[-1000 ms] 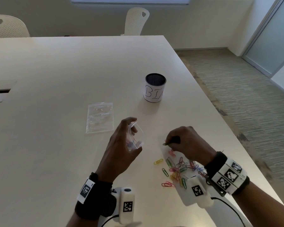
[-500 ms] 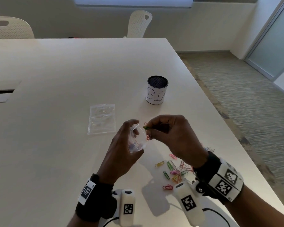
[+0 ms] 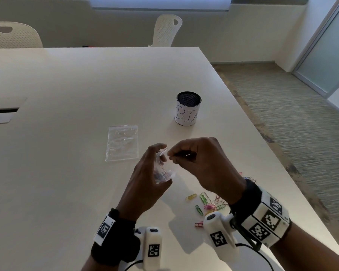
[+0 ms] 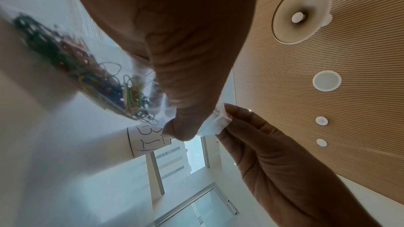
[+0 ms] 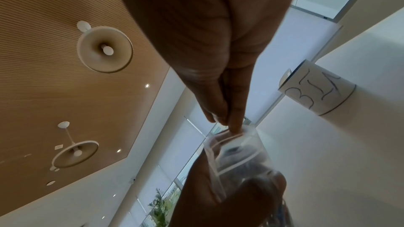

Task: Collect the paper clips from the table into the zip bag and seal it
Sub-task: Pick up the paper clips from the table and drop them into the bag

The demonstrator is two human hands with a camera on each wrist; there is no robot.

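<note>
Left hand (image 3: 147, 184): curled round the zip bag (image 3: 163, 169), held up off the bench, mouth open and turned to the right.
Right hand (image 3: 202, 163): fingertips (image 5: 235, 127) pinched together at the bag's mouth, just at the rim; too small to tell if a clip sits between them.
Zip bag: clear and soft, with a bunch of colored clips (image 4: 109, 78) already piled at the bottom.
Paper clips on the bench (image 3: 207, 204): a loose heap of yellow, green and pink ones, down under the right wrist, near the front edge.
Step now: probably dropping one more clip into the bag.
How far along: partway; many clips in, many not yet picked up, bag not sealed.
Next move: likely back down to the heap for another clip; needs a small, careful pinch, with the bag's mouth kept wide.
Further out: a second flat clear bag (image 3: 122, 142) lying to the left, and a cup marked "BIN" (image 3: 188, 108) standing farther back.
Bench (image 3: 67, 192): pale and wide.
</note>
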